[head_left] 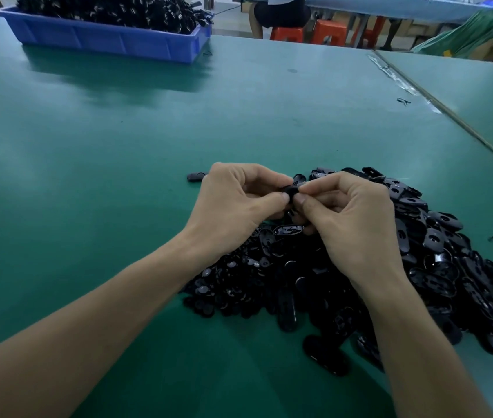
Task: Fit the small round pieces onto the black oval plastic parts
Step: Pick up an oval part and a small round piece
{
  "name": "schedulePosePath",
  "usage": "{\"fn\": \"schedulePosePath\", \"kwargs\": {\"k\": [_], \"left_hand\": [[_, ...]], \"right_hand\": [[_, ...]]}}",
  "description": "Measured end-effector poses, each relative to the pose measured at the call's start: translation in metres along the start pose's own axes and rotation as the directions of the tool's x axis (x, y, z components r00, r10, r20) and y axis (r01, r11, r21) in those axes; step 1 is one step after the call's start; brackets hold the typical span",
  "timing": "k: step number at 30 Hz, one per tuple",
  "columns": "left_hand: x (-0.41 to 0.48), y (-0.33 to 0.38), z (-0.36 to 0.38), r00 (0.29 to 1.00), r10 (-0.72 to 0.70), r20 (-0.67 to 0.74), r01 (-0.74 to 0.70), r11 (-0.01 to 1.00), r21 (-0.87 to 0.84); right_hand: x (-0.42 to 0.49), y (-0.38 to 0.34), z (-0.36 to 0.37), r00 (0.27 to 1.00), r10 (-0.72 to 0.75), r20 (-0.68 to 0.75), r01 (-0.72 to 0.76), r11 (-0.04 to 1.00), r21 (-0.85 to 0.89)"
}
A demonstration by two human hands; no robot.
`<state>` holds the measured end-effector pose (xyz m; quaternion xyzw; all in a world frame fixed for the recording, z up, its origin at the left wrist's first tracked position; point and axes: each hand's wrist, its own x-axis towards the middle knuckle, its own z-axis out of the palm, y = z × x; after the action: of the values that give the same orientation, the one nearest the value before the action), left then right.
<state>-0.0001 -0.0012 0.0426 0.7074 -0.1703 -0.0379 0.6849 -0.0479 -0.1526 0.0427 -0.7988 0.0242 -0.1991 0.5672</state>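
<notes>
Found fingers (281, 198) of left hand (236, 203) and right hand (350, 218) clamped on one oval part (290, 191), mid-frame. Could not tell its long axis.

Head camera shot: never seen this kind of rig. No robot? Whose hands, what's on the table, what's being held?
No robot here: one camera worn on a person's head looks forward and down at their own bare hands. The left hand and right hand meet above a green table, both pinching one small black part at the fingertips; too much of it is hidden to tell how far it is assembled. Beneath and to the right lies a heap of black oval plastic parts; at its left edge are small round pieces. One lone oval part lies beyond the left hand. At the far left stands a blue tray heaped with black items. Orange stools show behind the table.
</notes>
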Motion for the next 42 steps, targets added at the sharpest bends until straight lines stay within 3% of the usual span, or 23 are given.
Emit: {"fn": "schedulePosePath", "kwargs": {"k": [10, 17, 22, 25, 42], "left_hand": [[0.002, -0.003, -0.003, 0.999, -0.024, 0.026, 0.025, 0.999, -0.039], [0.003, 0.003, -0.006, 0.979, -0.163, 0.12, 0.191, 0.94, -0.283], [0.003, 0.007, -0.008, 0.977, -0.131, 0.166, 0.17, 0.954, -0.246], [0.003, 0.007, -0.009, 0.976, -0.123, 0.178, 0.162, 0.962, -0.222], [0.003, 0.003, -0.011, 0.967, -0.129, 0.221, 0.159, 0.98, -0.123]], "right_hand": [[0.0, 0.001, 0.0, 0.997, -0.071, 0.013, 0.072, 0.992, -0.102], [0.003, 0.003, -0.01, 0.999, -0.022, 0.042, 0.023, 0.999, -0.04], [0.002, 0.0, -0.013, 0.98, 0.038, 0.194, -0.063, 0.99, 0.126], [0.002, -0.002, -0.015, 0.971, 0.113, 0.211, -0.159, 0.964, 0.215], [0.0, -0.006, -0.014, 0.98, 0.083, 0.18, -0.1, 0.991, 0.087]]}}
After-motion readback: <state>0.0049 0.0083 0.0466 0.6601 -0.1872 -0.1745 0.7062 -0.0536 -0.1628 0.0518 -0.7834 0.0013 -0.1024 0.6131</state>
